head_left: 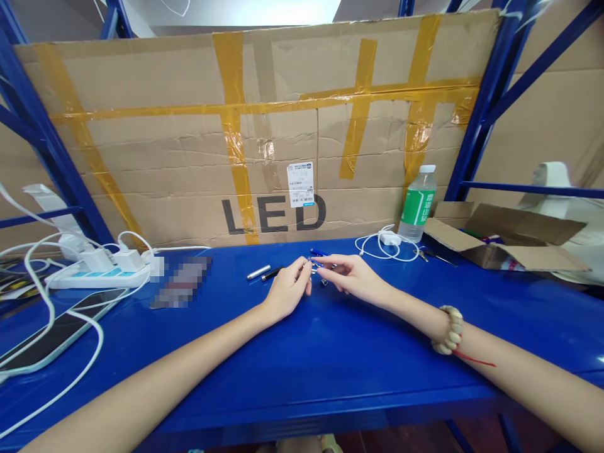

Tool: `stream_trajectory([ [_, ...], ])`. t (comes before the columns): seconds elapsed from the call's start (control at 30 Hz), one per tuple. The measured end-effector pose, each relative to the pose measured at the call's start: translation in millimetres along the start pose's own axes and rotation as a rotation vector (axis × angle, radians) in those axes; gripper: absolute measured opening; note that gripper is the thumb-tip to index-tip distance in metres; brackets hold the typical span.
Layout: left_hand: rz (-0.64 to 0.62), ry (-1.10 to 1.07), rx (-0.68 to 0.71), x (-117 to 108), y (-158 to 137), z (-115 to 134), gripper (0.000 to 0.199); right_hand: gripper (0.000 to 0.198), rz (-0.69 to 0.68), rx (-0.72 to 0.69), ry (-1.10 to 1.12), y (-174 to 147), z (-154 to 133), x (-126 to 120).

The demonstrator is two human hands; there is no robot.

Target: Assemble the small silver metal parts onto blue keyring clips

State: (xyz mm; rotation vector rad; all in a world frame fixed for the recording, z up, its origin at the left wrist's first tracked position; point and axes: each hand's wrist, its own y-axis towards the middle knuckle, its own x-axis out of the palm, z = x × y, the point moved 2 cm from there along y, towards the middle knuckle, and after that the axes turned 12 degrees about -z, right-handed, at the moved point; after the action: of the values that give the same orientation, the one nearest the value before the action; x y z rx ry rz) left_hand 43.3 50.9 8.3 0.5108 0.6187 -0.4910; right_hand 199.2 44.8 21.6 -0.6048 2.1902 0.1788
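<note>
The left hand (289,288) and right hand (356,277) pinched a small blue piece (318,263) — likely to steady it — while a silver tube (258,272) lay near, perhaps for reach.

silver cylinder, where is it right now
In the head view, the silver cylinder lies on the blue table, left of the black cylinder by the left hand.
</note>
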Motion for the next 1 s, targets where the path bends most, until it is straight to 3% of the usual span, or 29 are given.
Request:
stream_trajectory([
  [0.17,-0.039,0.059,0.011,1.1,-1.8,0.7,0.034,0.064,0.107,-0.099,-0.248,-0.1,1.2,-3.2],
  [0.37,-0.079,0.109,0.053,2.4,-1.9,1.8,0.033,0.069,0.040,-0.163,-0.418,2.4,4.4,-0.5],
  [0.7,-0.100,0.081,0.093,2.4,-3.7,5.1,0.034,0.067,0.145,-0.225,-0.390,-0.7,0.2,-0.7],
  [1.0,-0.137,-0.043,0.117,2.2,-2.5,3.3,0.030,0.063,0.230,-0.178,-0.330,-0.6,0.3,-6.0],
])
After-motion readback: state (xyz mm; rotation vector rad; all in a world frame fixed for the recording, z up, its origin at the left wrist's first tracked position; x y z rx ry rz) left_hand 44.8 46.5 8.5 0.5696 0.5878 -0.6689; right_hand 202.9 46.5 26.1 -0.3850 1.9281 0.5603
